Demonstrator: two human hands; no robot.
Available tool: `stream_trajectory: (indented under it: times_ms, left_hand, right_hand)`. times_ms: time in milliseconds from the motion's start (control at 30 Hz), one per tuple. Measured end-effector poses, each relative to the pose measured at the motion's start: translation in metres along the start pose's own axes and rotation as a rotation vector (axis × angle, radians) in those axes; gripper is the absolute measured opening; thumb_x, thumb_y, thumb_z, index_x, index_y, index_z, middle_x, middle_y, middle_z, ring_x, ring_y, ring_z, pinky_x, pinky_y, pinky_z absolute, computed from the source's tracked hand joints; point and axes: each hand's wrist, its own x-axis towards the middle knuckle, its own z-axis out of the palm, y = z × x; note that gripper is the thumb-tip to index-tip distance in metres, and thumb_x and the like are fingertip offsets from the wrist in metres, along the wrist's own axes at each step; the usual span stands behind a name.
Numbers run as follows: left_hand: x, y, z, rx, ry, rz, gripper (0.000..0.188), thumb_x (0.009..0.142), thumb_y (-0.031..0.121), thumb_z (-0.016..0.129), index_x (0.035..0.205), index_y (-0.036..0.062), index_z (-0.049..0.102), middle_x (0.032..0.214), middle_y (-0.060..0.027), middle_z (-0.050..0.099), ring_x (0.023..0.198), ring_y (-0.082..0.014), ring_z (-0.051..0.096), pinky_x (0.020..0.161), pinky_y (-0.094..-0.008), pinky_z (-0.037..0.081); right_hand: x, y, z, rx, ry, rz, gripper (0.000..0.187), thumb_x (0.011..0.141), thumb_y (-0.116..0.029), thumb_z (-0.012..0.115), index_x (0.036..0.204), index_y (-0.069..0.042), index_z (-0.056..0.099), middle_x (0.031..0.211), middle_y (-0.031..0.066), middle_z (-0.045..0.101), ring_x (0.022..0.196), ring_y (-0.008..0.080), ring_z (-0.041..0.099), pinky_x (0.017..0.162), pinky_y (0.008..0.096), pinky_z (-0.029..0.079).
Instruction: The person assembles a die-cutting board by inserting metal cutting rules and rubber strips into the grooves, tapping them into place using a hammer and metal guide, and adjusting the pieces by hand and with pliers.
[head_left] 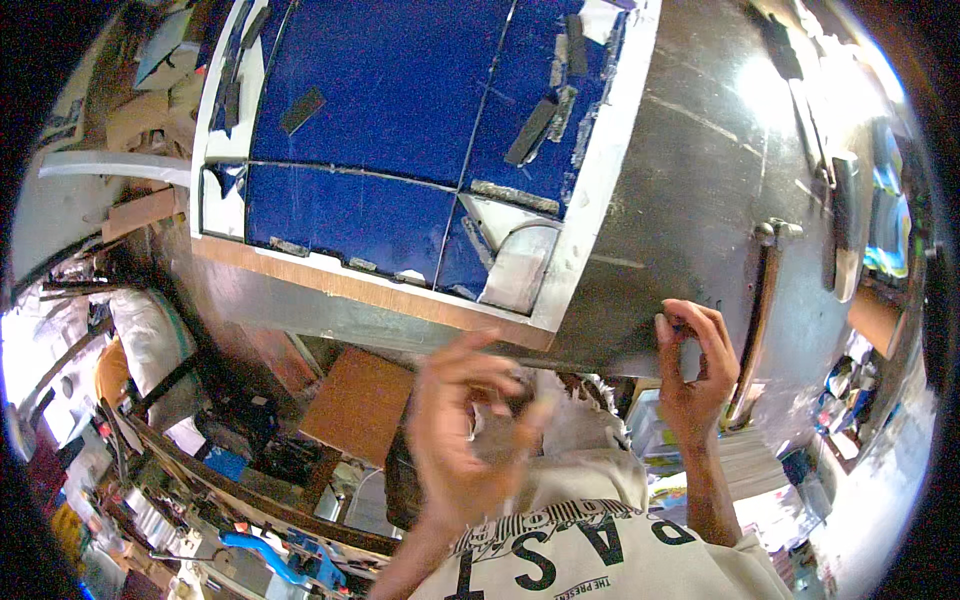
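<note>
My left hand (465,425) is smeared by motion just below the near edge of a blue panel (360,100). Its thumb and bent fingers look apart, and I see nothing between them. To the right, my right hand (700,365) is raised over the dark table's front edge, thumb and fingertips closed in a pinch; what they hold, if anything, is too small to make out. The panel has a white frame (597,190) with a brown wooden front edge (370,292). Dark strips (530,132) and a torn whitish piece (522,265) lie on the blue surface.
The panel rests on a dark, scuffed table (690,180). Long tools (805,120) lie at its right side, near a metal fitting (778,232). A brown board (357,405) stands below the table's edge. Clutter with a blue curved object (262,555) fills the lower left.
</note>
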Motion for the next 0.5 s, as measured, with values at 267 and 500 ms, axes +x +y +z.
stream_trajectory:
  times_ms: [267, 500]
  left_hand:
    - [0.021, 0.024, 0.058, -0.108, 0.082, -0.037, 0.056, 0.078, 0.008, 0.074, 0.124, 0.0000, 0.044, 0.149, -0.0282, 0.026, 0.084, -0.0112, 0.063, 0.047, -0.0165, 0.040]
    - [0.027, 0.016, 0.046, -0.323, -0.018, -0.003, 0.054, 0.080, 0.000, 0.068, 0.127, -0.0010, 0.040, 0.151, -0.0258, 0.025, 0.092, -0.0121, 0.064, 0.047, -0.0156, 0.040]
  right_hand:
    - [0.069, 0.067, -0.122, -0.630, 0.430, -0.101, 0.033, 0.093, -0.022, 0.064, 0.119, -0.001, 0.063, 0.122, 0.0176, 0.063, 0.115, 0.0305, 0.059, 0.099, 0.0409, 0.044]
    - [0.233, 0.152, -0.201, -0.850, 0.223, 0.052, 0.057, 0.089, -0.040, 0.068, 0.126, 0.003, 0.055, 0.120, 0.0178, 0.063, 0.110, 0.0262, 0.059, 0.094, 0.0372, 0.045]
